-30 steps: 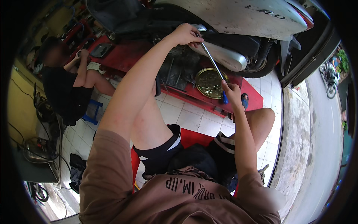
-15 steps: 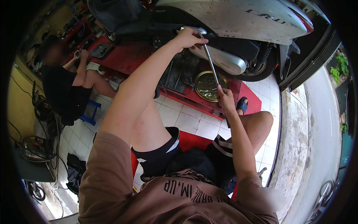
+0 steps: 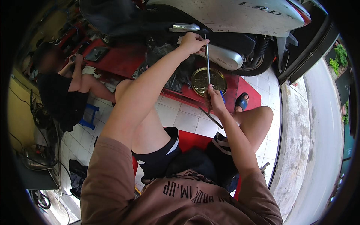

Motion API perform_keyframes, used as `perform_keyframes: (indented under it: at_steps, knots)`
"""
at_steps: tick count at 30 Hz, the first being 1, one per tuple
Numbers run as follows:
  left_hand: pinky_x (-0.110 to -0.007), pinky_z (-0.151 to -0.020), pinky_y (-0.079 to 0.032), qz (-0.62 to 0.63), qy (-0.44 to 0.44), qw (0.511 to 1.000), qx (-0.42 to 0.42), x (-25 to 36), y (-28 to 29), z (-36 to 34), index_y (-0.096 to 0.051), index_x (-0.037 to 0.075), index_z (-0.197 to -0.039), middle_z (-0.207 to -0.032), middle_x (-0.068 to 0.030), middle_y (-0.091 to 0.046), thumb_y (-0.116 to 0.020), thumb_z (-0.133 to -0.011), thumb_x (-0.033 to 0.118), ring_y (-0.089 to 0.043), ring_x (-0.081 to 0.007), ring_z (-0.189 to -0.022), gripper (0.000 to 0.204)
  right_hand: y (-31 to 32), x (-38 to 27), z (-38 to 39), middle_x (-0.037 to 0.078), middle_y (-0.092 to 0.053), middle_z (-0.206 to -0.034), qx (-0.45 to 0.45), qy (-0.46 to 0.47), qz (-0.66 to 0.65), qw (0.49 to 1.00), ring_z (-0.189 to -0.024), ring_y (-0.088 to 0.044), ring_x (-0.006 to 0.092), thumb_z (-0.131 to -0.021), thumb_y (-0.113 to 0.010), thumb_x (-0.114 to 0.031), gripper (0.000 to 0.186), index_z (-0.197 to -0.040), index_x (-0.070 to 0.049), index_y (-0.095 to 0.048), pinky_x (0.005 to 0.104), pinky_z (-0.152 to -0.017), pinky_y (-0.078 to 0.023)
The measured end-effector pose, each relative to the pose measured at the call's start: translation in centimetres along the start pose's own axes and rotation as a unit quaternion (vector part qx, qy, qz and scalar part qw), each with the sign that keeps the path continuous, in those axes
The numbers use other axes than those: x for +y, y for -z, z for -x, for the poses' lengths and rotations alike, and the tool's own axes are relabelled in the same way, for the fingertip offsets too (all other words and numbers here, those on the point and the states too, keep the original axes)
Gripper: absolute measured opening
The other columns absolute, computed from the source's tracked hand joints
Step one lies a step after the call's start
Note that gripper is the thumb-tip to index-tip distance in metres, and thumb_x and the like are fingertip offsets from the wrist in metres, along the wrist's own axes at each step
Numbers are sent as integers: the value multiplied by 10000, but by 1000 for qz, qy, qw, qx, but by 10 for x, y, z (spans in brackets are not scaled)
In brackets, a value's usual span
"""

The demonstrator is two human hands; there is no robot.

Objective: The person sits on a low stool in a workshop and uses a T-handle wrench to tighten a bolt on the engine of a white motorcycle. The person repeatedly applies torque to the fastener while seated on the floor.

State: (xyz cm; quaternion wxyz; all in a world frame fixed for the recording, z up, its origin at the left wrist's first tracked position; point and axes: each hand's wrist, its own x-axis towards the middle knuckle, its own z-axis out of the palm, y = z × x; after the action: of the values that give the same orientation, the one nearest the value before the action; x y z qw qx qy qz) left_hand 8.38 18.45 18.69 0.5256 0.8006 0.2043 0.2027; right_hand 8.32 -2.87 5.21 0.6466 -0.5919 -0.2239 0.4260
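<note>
A long metal T-handle wrench [image 3: 207, 63] stretches between my two hands, its dark crossbar low above the tiled floor. My left hand [image 3: 192, 43] is closed, with thumb and fingers pinching near the shaft's far end, beside the scooter's lower side. Lower down the shaft, my right hand [image 3: 215, 98] is wrapped round it above the crossbar. Something blue shows just behind that hand; its kind cannot be made out. Past the right hand, a round gold-coloured metal tray [image 3: 198, 80] holding small parts sits on the red lift platform [image 3: 245, 88].
The grey scooter [image 3: 240, 18] stands over the platform, with a silver footrest [image 3: 185, 27] near my left hand. At left another person [image 3: 56, 86] sits on a blue stool [image 3: 89, 116] beside a dark tray [image 3: 97, 53]. Cables hang at far left; a road runs along the right.
The wrench has swung from slanted to nearly upright in view. My right hand has moved left and slightly down, and my left hand is lower. The crossbar now shows more fully.
</note>
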Motion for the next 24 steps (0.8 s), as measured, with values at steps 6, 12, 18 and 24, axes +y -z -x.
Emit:
perform_keyframes:
  at_steps: [6,12,18,24]
  knots:
    - [-367,-690,-521,-188,-196,961,55,12,-78,-13,-676,6,-764,-741,-160,-675,-722,-743,233,-667,-284,-700,232,6,32,-8,-33,-321,-604,68,1,-129,989,-516,-291,86,-981,-320,-515,489,-674,-137,-373,244,-482,-260]
    - [-398,-705,-520,-145,-180,971,66,-2,-175,-31,-666,46,-853,-740,-178,-665,-701,-755,202,-662,-327,-746,187,37,31,-14,-19,-335,-531,255,-26,-161,953,-415,-332,106,-972,-337,-518,543,-648,-92,-432,277,-410,-283]
    - [-462,-841,-497,-213,-126,968,-36,-35,-232,-35,-584,5,-1054,-931,-265,-637,-652,-770,122,-613,-422,-926,315,92,69,-44,153,-608,-671,437,-113,58,890,-609,-606,281,-945,-378,-504,624,-782,43,-629,395,-569,-466]
    - [-467,-811,-509,-228,-138,963,-30,-55,-249,-43,-597,-26,-978,-889,-267,-640,-651,-776,129,-619,-434,-887,261,102,82,-54,81,-485,-585,438,-114,53,890,-492,-459,210,-950,-388,-494,558,-700,-27,-564,346,-478,-353]
